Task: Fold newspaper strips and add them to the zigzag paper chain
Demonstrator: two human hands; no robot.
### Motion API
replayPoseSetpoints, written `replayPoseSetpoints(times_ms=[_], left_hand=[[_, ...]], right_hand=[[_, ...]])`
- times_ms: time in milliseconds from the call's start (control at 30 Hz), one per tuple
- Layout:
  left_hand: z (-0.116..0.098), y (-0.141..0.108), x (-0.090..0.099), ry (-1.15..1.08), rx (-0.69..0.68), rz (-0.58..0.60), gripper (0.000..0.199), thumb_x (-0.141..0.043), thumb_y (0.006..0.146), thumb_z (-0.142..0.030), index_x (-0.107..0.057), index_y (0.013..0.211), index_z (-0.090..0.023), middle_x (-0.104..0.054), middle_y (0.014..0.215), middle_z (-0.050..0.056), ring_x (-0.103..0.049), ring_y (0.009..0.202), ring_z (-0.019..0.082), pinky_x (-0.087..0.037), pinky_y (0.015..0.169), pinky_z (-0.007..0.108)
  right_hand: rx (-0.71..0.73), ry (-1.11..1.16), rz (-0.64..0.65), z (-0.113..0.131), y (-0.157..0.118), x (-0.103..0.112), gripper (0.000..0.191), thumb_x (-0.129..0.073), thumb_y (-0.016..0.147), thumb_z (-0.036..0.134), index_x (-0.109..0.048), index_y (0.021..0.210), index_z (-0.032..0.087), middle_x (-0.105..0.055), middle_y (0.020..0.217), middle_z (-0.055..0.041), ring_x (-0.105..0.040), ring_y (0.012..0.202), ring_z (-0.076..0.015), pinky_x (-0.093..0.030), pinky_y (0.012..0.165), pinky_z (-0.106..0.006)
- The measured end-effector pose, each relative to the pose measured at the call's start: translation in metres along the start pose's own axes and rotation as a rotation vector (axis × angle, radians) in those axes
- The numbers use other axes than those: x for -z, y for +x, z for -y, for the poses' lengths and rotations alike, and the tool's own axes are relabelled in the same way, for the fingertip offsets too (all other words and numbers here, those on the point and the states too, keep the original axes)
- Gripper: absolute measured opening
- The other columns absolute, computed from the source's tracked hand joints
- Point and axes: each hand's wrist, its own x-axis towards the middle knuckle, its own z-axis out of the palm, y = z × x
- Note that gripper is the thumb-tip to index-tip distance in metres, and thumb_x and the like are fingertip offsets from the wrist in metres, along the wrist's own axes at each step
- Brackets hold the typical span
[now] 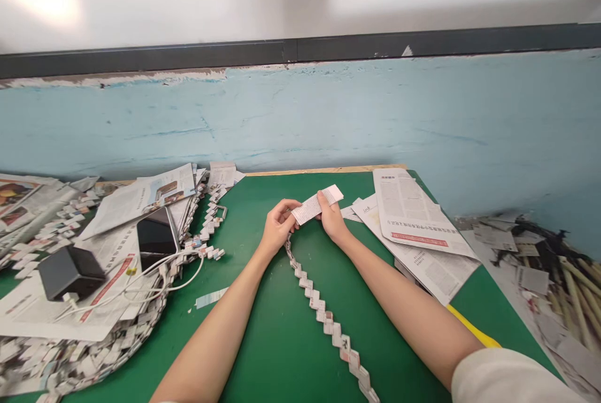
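Between my two hands is a folded newspaper strip (310,208), tilted up toward the right. My left hand (280,223) pinches its left end, and my right hand (331,216) grips it near the right end, thumb on top. From beneath my left hand a zigzag chain of folded paper (323,315) runs down the green table toward the front edge of the view. Whether the strip joins this chain is hidden by my left fingers.
On the left, newspapers (113,278) lie over coiled paper chains (141,334), with a phone (157,237), a black box-shaped device (70,273) and a white cable (188,278). More newspapers (413,221) lie right. Paper scraps and sticks (573,303) lie beyond the table's right edge.
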Motion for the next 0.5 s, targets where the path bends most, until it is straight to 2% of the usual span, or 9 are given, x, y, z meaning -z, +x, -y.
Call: replayPoseSetpoints(times_ms=[200,433,500], left_hand=[[0.0044,0.0019,-0.0019,0.024,0.021,-0.037,0.024,-0.072,0.085,-0.032,-0.072,0.104,-0.017,-0.072,0.093,0.003,-0.059,0.053,0.008,-0.047,0.048,0.021],[0.0027,0.0006,-0.0022,0.015,0.073,-0.048,0.02,-0.068,0.088,-0.033,-0.073,0.099,-0.017,-0.064,0.065,-0.001,-0.056,0.049,0.01,-0.042,0.046,0.02],[0.0021,0.0005,-0.002,0.006,0.079,-0.039,0.019,-0.067,0.089,-0.034,-0.073,0.098,-0.018,-0.064,0.063,-0.001,-0.056,0.049,0.01,-0.042,0.047,0.02]], right_hand=[[-0.004,-0.002,0.005,0.0005,-0.001,-0.0006,0.057,-0.067,0.081,0.079,-0.055,0.084,0.023,-0.06,0.073,-0.0005,-0.056,0.065,-0.0167,-0.046,0.054,-0.027],[0.02,-0.007,0.052,0.0051,-0.0036,-0.002,0.056,-0.067,0.083,0.077,-0.054,0.08,0.023,-0.054,0.068,0.0014,-0.051,0.061,-0.0154,-0.044,0.052,-0.027],[0.041,-0.013,0.072,0.0065,-0.0042,-0.0021,0.055,-0.067,0.084,0.077,-0.054,0.08,0.024,-0.051,0.066,0.0024,-0.049,0.059,-0.0149,-0.043,0.051,-0.027]])
